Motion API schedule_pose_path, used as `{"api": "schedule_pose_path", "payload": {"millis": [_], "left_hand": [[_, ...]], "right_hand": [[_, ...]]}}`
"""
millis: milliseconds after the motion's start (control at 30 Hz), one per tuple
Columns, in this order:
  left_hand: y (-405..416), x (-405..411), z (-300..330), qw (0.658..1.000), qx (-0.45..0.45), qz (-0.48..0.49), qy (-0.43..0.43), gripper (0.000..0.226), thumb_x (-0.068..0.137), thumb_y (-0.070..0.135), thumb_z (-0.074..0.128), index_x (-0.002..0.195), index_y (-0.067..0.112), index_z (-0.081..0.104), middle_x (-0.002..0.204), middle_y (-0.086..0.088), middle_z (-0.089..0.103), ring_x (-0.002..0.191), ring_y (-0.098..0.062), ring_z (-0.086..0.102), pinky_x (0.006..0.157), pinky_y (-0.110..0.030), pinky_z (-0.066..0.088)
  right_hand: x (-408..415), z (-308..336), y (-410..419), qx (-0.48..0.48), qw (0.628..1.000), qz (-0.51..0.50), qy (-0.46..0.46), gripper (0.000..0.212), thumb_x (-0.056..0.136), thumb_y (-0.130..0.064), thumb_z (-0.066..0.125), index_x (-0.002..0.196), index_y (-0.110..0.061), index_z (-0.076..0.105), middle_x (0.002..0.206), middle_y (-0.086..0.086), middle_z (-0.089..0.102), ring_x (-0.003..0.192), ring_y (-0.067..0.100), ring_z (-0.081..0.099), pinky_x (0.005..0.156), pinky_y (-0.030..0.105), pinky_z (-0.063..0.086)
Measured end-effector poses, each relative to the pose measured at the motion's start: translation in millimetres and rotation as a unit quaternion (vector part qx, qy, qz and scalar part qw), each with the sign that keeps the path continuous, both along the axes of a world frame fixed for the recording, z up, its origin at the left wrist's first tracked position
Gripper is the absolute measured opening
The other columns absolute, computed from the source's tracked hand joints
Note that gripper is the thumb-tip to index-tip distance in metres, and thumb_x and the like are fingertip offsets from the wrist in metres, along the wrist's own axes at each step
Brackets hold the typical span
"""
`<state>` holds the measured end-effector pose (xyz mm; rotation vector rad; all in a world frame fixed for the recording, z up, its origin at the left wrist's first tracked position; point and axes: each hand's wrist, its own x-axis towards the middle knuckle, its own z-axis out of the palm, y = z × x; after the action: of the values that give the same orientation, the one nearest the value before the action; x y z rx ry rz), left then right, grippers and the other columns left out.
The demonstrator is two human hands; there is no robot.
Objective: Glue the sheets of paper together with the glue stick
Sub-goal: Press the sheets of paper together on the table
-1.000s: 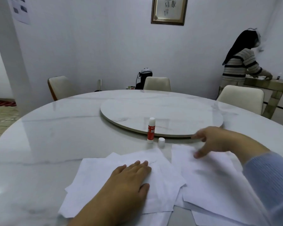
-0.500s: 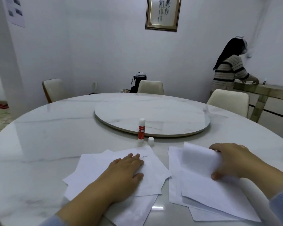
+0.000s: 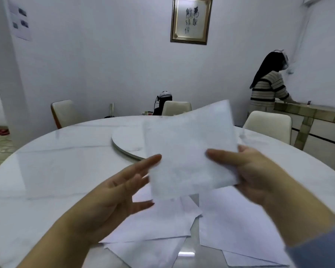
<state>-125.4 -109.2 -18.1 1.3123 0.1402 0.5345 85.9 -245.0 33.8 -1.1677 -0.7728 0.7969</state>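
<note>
My right hand (image 3: 246, 171) holds a white sheet of paper (image 3: 188, 149) up in the air, thumb on its near face and fingers behind its right edge. My left hand (image 3: 122, 192) is raised beside the sheet's lower left corner, fingers spread, fingertips at or just short of its edge. Below lie two piles of white sheets on the marble table (image 3: 46, 171): a left pile (image 3: 159, 225) and a right pile (image 3: 234, 225). The lifted sheet hides the glue stick and its cap.
A round turntable (image 3: 128, 144) sits mid-table, partly behind the sheet. Cream chairs (image 3: 66, 113) stand around the far side. A person in a striped top (image 3: 267, 88) stands at a sideboard (image 3: 317, 113) at the right.
My right hand has lifted one sheet off the right pile and raised it in front of me. My left hand has come off the left pile and risen toward the sheet.
</note>
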Motion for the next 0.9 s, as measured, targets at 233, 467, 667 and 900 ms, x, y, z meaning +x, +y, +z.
{"api": "schedule_pose_path", "payload": {"millis": [233, 467, 667, 900], "left_hand": [[25, -20, 3, 0.96, 0.075, 0.215, 0.162, 0.041, 0.081, -0.006, 0.062, 0.101, 0.028, 0.074, 0.104, -0.006, 0.075, 0.089, -0.03, 0.073, 0.078, -0.04, 0.059], [40, -31, -15, 0.909, 0.15, 0.262, 0.289, 0.032, 0.078, -0.003, 0.069, 0.088, 0.027, 0.075, 0.089, 0.006, 0.07, 0.06, -0.008, 0.071, 0.056, -0.02, 0.052], [53, -41, -27, 0.863, 0.225, 0.274, 0.359, 0.032, 0.073, 0.003, 0.075, 0.081, 0.035, 0.075, 0.087, 0.0, 0.073, 0.074, -0.022, 0.07, 0.07, -0.034, 0.055], [56, -48, -36, 0.817, 0.331, 0.262, 0.394, 0.032, 0.069, 0.013, 0.079, 0.081, 0.04, 0.07, 0.057, 0.006, 0.059, 0.048, -0.004, 0.055, 0.05, -0.012, 0.041]], "right_hand": [[-29, -38, 29, -0.028, 1.0, 0.01, 0.01, 0.075, 0.06, -0.014, 0.082, 0.129, -0.019, 0.052, 0.106, 0.009, 0.075, 0.094, 0.025, 0.073, 0.08, 0.035, 0.057], [-27, -73, 33, -0.118, 0.975, -0.053, -0.179, 0.085, 0.067, -0.008, 0.083, 0.113, -0.07, 0.046, 0.102, 0.008, 0.072, 0.086, 0.024, 0.073, 0.078, 0.041, 0.06], [-28, -91, 43, -0.144, 0.97, -0.039, -0.19, 0.058, 0.064, -0.005, 0.081, 0.102, -0.047, 0.066, 0.09, 0.009, 0.075, 0.082, 0.024, 0.073, 0.078, 0.042, 0.06], [-25, -104, 48, -0.206, 0.941, -0.023, -0.268, 0.037, 0.065, -0.018, 0.081, 0.095, -0.038, 0.071, 0.101, -0.008, 0.071, 0.09, 0.013, 0.068, 0.066, 0.023, 0.055]]}}
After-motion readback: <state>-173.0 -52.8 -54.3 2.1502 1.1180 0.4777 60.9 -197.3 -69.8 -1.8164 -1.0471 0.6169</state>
